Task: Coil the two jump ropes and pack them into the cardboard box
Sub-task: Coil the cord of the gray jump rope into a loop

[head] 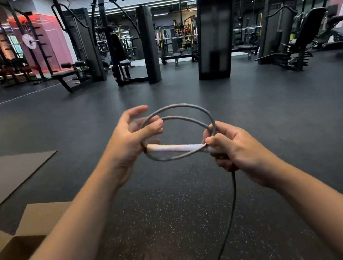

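First jump rope [185,106] part-coiled at centre: two loops made, long tail hanging toward 6 o'clock; right hand [234,147] grip pinches loops and handle, left hand [131,133] fingers spread loosely round loop; cardboard box [17,244] at 8 o'clock open, nothing seen packed; second rope not visible

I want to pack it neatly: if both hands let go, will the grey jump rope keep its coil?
Probably not. The jump rope forms springy open loops, pinned only by the right hand, so they would likely spread. Its hanging tail looks limp and light.
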